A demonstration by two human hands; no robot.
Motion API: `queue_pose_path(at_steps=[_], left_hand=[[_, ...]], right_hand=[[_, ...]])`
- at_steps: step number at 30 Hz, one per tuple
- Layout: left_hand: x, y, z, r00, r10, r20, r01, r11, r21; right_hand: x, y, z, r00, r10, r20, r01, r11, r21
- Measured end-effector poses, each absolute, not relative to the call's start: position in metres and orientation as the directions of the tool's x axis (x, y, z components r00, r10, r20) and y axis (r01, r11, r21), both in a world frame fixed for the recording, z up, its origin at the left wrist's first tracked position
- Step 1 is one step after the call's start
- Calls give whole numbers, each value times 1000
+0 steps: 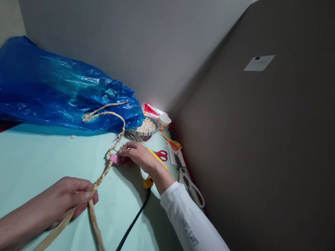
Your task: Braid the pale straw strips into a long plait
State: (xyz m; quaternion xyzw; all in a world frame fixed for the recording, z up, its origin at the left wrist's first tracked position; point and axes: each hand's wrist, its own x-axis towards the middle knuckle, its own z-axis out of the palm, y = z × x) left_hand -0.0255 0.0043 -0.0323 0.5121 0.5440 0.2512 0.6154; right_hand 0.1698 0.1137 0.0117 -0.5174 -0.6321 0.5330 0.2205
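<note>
Tan braid sat pinched in your left hand; your right hand gripped pink clip touching it.

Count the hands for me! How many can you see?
2. The left hand is lower down, pinching the braided cord where loose strands begin. The right hand is farther up, at the pink clip on the cord.
</note>
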Motion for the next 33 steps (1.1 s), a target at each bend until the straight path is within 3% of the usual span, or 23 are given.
queue_pose_path(at_steps=[9, 16, 21, 33], left_hand=[[-57, 29, -24, 182, 925, -334, 338, 260, 904], [-62, 42, -18, 167, 951, -262, 482, 153, 863], [-66, 53, -25, 168, 953, -253, 496, 140, 857], [-54, 75, -13, 145, 952, -268, 413, 188, 891]], right_hand=[[174, 125, 15, -459, 824, -333, 186, -277, -943], [174, 136, 17, -492, 773, -401, 128, -391, -912], [173, 143, 13, -499, 773, -391, 148, -368, -918], [179, 150, 2, -399, 893, -208, 44, -208, -977]])
